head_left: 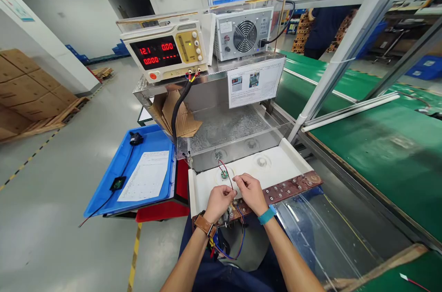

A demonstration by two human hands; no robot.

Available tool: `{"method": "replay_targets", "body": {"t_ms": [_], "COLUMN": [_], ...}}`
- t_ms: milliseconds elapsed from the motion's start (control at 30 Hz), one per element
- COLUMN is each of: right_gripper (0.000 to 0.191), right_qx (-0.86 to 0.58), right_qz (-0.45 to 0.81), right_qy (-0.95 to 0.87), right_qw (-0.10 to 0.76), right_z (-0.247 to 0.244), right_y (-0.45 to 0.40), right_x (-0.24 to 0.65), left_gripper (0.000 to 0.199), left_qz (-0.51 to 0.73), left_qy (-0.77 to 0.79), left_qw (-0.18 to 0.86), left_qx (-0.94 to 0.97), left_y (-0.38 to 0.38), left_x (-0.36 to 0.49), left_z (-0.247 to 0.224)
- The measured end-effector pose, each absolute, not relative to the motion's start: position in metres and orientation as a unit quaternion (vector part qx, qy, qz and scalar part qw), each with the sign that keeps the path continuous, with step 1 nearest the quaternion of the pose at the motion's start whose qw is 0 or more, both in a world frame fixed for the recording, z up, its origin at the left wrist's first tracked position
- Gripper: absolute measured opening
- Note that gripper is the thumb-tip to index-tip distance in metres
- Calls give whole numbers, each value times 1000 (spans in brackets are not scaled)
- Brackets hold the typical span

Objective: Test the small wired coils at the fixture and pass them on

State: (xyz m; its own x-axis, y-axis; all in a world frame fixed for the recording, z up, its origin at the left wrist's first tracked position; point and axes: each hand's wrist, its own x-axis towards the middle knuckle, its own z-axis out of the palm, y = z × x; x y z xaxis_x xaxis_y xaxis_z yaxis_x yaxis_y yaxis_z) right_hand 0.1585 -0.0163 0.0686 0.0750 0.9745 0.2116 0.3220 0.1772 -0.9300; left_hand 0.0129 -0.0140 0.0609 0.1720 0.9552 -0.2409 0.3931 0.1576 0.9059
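From my end, far left: blue tray (113, 181) holding white sheet (147, 176) and black cabled part (118, 183). Meter (160, 50) on metal shelf (214, 81), red digits lit. Small round green board (224, 174) lies on white worktop (205, 185), just beyond hands; thin wires (228, 171) arc from it toward near side. Left hand (219, 202) closed, fingertips pinching wires. Right hand (252, 192) curled beside them (can't tell whether it grips). Brown strip (285, 189) with metal contacts runs along near edge, reaching right.
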Motion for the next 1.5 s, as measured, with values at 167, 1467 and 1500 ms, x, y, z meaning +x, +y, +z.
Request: {"method": "replay_targets", "body": {"t_ms": [167,1467,1500], "right_gripper": [47,48,44], "right_qx": [-546,-603,-618], "right_qz": [340,361,352], "right_qy": [-591,-565,-577], "right_qw": [487,432,402], "right_z": [66,30,28], "right_y": [-16,8,18], "right_x": [158,157,155], "left_gripper": [29,11,11], "left_qz": [282,284,279], "left_qy": [579,636,639], "left_qw": [490,447,445], "left_qx": [587,561,562], "left_y": [-14,-13,-11], "left_x": [12,13,13], "left_z": [57,48,47]}}
